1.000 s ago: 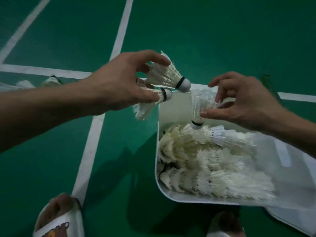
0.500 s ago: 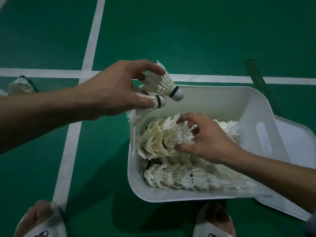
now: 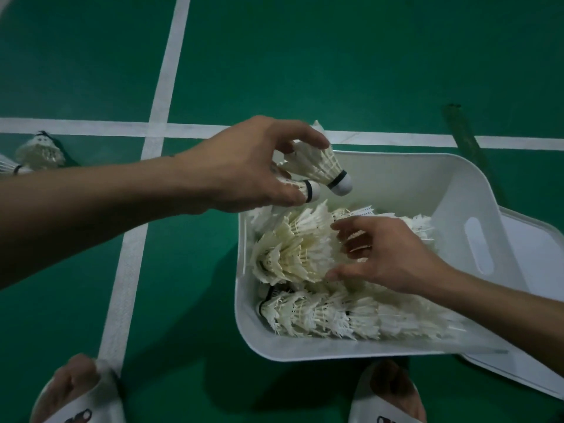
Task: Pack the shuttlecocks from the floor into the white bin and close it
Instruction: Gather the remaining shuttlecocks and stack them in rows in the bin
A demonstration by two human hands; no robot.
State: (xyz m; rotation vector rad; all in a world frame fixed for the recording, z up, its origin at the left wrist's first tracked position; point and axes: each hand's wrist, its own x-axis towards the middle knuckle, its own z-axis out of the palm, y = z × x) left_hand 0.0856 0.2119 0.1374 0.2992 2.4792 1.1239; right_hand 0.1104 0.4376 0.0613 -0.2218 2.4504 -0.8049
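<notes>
Left hand [image 3: 244, 169] hovers over the far-left corner of the white bin [image 3: 305, 351], grip closed on two shuttlecocks: upper one [image 3: 317, 164] pinched by the feather skirt under the index finger, lower one [image 3: 308, 189] tucked against the thumb, both with cork ends aimed into the bin. Right hand [image 3: 387, 254] sits low inside the bin, fingers spread and loose, nothing held, fingertips at the stacked shuttlecocks [image 3: 290, 254].

Bin contents: rows of nested shuttlecocks lying on their sides, a cream stack above and a whiter row [image 3: 320, 312] along the near wall. Fairly full. More shuttlecocks [image 3: 39, 152] remain on the floor at far left, so packing isn't done. The flat white piece [image 3: 531, 261] under or behind the bin's right side is likely the lid; not on.

Handling, as judged: very light, feathers brittle and easily crushed or bent, cork base firm. Best hold is at the cork or low on the skirt, light pinch. Nesting cork-into-skirt saves space; pushing down on the pile risks snapping feathers.

Surface: green court floor [image 3: 335, 56], matte, white lines [image 3: 158, 96] crossing near the bin. Dim lighting. Person's feet in white slides [image 3: 79, 407] at the bottom edge.
</notes>
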